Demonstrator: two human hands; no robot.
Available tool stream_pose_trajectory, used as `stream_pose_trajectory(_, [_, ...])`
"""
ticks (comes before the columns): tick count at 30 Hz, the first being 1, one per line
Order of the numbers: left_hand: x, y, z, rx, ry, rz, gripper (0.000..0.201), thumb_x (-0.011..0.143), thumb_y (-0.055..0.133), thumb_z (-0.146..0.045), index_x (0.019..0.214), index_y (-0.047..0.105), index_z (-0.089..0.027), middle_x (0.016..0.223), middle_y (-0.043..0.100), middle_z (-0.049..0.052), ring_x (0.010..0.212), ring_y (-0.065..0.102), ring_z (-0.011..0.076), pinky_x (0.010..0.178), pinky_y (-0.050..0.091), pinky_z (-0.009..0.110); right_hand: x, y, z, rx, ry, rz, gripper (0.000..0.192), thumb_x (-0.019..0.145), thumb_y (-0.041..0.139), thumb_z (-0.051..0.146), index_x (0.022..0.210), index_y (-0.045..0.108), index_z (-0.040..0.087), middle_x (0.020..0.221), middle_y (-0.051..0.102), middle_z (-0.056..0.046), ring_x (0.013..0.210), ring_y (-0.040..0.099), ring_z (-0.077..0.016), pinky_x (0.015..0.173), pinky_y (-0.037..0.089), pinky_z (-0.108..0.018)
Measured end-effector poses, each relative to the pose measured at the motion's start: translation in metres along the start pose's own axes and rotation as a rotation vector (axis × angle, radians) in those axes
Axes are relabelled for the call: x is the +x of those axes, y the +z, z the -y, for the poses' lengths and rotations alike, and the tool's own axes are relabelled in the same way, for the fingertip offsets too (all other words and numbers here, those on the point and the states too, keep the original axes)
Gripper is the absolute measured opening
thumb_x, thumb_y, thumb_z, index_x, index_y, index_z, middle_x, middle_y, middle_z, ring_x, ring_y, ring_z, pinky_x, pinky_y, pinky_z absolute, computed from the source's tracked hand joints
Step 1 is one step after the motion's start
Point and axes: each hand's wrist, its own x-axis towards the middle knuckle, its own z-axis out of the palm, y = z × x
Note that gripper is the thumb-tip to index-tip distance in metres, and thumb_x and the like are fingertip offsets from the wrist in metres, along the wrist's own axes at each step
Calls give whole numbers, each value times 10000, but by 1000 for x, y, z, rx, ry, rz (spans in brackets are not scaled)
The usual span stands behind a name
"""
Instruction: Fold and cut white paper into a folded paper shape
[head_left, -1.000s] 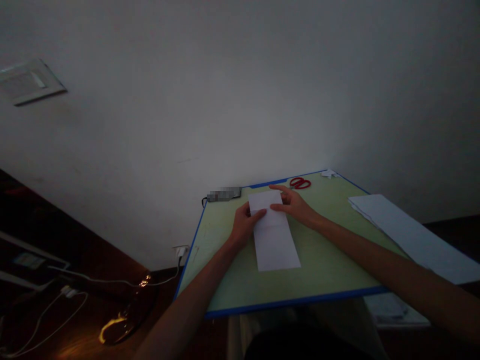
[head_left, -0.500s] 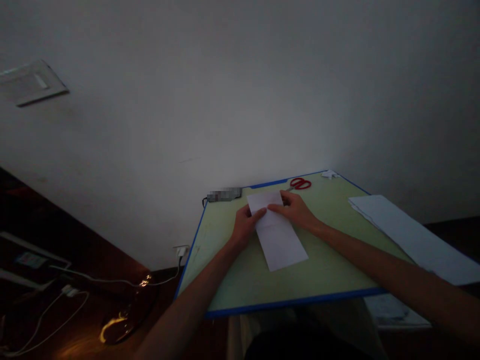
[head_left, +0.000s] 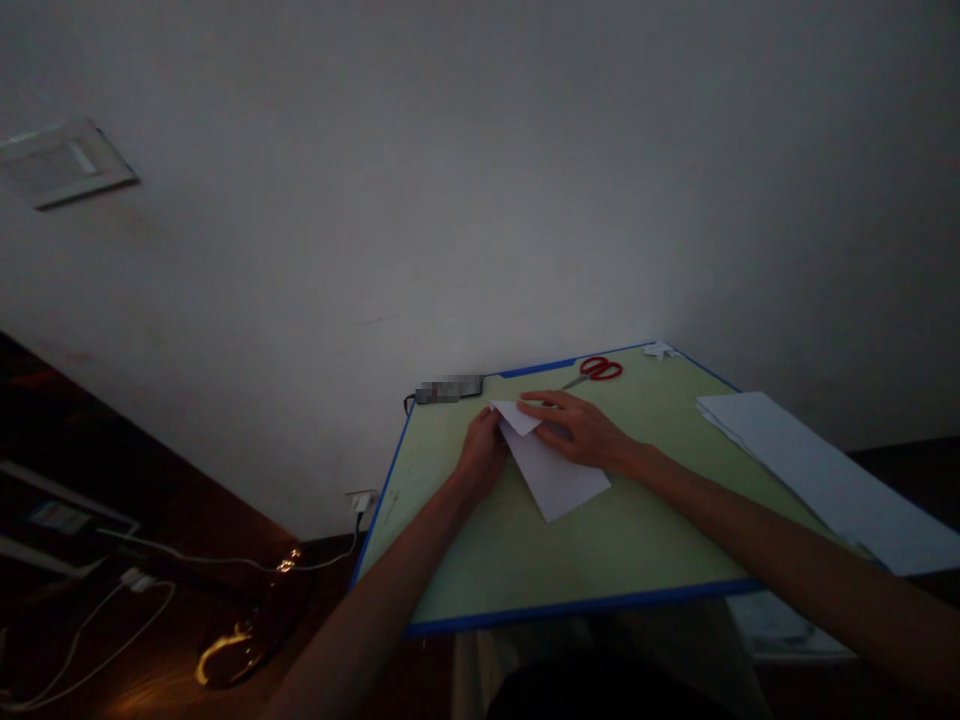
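Your left hand (head_left: 480, 450) rests on the green table (head_left: 525, 560) at the left edge of the folded white paper (head_left: 551, 465), its fingers curled loosely together, with the tips touching the sheet just under its far corner; whether they pinch the edge or only press on it cannot be told in this dim light. Your right hand (head_left: 577, 428) lies flat across the far part of that paper, fingers stretched out and close together, pointing toward your left hand, the palm pressing the sheet down. Between your two sets of fingertips the paper's far left corner comes to a point, with a slanting crease running from it, and the rest of the sheet angles away below your right palm toward you and to the right. Beyond your right fingers, near the table's far edge, lie red scissors (head_left: 598, 370), well apart from the hand. Farther past them, at the far corner, sits a small white scrap (head_left: 658, 349). Beyond your left fingertips, at the table's far edge against the wall, lies a dark flat object (head_left: 448, 389), blurred. Off to the right of your right forearm lies a stack of white sheets (head_left: 817, 470).
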Motion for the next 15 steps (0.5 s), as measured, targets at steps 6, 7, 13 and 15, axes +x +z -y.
stream_pose_trajectory(6, [-1, -1, -7, -105, -122, 83, 457, 852, 606, -607, 960, 681, -169, 881, 734, 104, 818, 681, 238, 723, 529, 331, 3, 0, 3, -11, 3, -45, 416, 1023, 503, 299, 1431, 584, 288, 1364, 640, -124, 1232, 611, -267, 1039, 515, -495])
stream_pose_trajectory(7, [-2, 0, -7, -102, -114, 108, 476, 837, 622, -629, 955, 676, -170, 895, 733, 107, 826, 682, 239, 722, 530, 332, 3, 0, 2, -24, 7, -51, 417, 1013, 530, 307, 1426, 589, 288, 1354, 645, -125, 1224, 614, -271, 1033, 519, -497])
stream_pose_trajectory(13, [-3, 2, 0, 20, 32, 106, 535, 642, 882, -298, 1079, 602, -172, 984, 717, 66, 795, 665, 173, 718, 507, 288, 3, -1, 0, -7, 19, -59, 520, 952, 651, 326, 1461, 554, 285, 1329, 672, -117, 1186, 630, -287, 1045, 514, -505])
stream_pose_trajectory(15, [-2, -1, 4, 48, 27, 94, 595, 634, 889, -280, 1126, 570, -177, 967, 712, 59, 784, 671, 175, 725, 513, 303, 2, -1, 0, 27, 12, -59, 539, 937, 672, 332, 1461, 552, 300, 1340, 665, -107, 1196, 629, -281, 1054, 510, -492])
